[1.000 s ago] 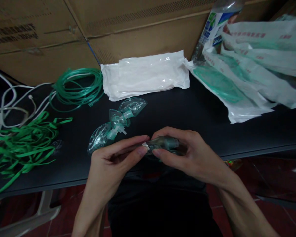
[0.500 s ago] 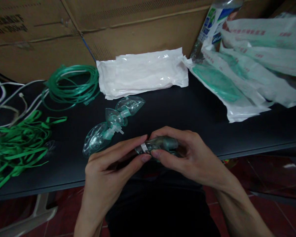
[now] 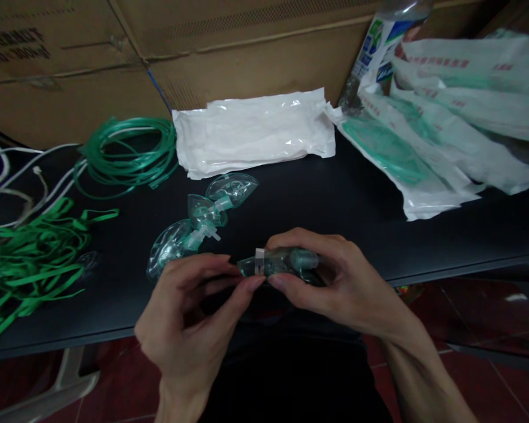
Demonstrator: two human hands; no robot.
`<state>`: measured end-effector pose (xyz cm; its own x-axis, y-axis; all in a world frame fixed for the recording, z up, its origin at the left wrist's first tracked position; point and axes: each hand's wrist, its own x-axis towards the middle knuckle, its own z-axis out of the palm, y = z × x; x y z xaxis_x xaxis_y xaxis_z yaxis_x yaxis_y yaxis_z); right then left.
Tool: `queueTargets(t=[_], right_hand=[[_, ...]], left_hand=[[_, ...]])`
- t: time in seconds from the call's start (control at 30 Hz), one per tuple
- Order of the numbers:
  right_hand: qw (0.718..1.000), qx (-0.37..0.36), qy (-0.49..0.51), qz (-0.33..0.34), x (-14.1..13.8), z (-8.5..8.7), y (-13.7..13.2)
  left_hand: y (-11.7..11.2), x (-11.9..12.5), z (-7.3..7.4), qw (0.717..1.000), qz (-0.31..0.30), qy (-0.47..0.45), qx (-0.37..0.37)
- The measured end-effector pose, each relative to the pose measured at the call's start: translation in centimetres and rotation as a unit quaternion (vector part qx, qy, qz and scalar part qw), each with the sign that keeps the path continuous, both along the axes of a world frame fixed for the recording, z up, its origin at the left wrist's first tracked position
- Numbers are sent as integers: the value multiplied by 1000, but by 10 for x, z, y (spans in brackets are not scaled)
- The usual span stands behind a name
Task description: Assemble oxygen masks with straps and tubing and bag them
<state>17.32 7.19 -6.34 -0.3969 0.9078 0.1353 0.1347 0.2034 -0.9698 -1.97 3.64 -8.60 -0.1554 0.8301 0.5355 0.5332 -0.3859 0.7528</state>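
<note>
A clear green-tinted oxygen mask [image 3: 275, 261] is held sideways near the table's front edge. My right hand [image 3: 330, 270] is closed around it, with the thumb below and fingers above. A small pale metal strip [image 3: 260, 261] stands across the mask's pointed left end, its upper end sticking up past the edge. My left hand [image 3: 194, 305] has its thumb tip touching the lower edge by the strip, while its index finger is apart from the mask. Several similar masks [image 3: 171, 244] lie nested in a row on the table, beyond my left hand.
Coiled green tubing [image 3: 127, 155], green elastic straps [image 3: 30, 264] and white cables [image 3: 4, 170] lie at the left. White packets [image 3: 255, 132] are at the back. Packaged green items [image 3: 388, 150] and a bottle [image 3: 374, 53] are at the right. Cardboard boxes [image 3: 92, 106] stand behind.
My left index finger has come off the mask and the left hand has opened, moving slightly left. The strip's upper end now sticks up. My right hand keeps its hold.
</note>
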Motion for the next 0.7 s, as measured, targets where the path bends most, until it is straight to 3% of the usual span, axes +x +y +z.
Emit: queueTargets(t=[0.17,0.33,0.47,0.7], right_hand=[[999,42,-8,-20,-3,-3,-2],[998,51,-3,-34,-5,-3,-3],[996,73,-8,-60,-7,-4,-6],[993,98,-22,-57,-9,-6,-8]], left_hand=[[1,-4,3,997,-47,36,-53],[5,-4,7,995,-55,7,-86],[5,-3,7,996,-43,13,-79],[6,-4,11,995,-92,11,-46]])
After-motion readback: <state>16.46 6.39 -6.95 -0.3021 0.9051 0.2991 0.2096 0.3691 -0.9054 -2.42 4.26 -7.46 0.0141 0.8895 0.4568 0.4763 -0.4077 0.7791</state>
